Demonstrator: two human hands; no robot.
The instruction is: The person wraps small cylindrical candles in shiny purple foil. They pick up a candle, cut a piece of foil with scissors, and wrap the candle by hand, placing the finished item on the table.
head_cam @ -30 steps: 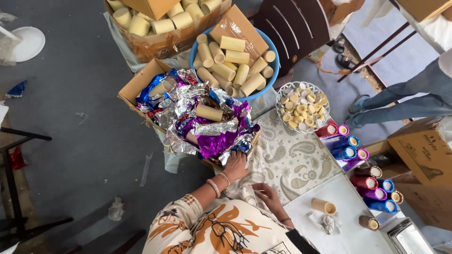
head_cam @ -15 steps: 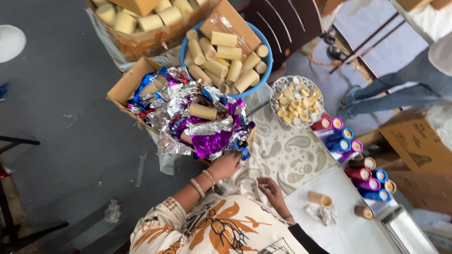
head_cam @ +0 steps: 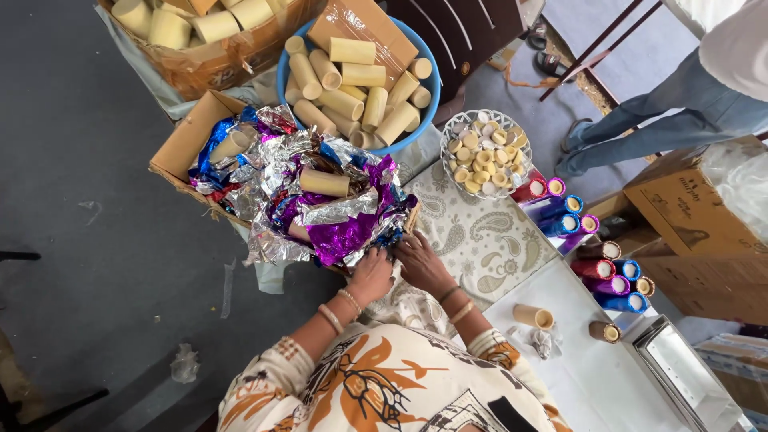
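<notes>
Head view looks straight down on me: both my hands meet at the near edge of the cardboard box heaped with foil wrappers. My left hand has its fingers curled into the purple foil at the box's near corner, pinching a sheet; my right hand lies just beside it, fingers bent onto the same crinkled edge, though whether it truly grips or only presses I cannot tell. A bare cardboard tube rests on top of the pile, and another pokes out toward the box's far corner.

I judge the foil to be very light, thin and slippery, quick to crease and tear, so it is best taken by a free edge with fingertips, not grabbed in a bunch. The tubes look stiff and light, easy to take around the middle.

Beyond the box sits a blue tub full of more bare tubes, and beside it a wire basket of small round caps. Wrapped tubes in red, blue and purple lie along the edge of the patterned cloth.
</notes>
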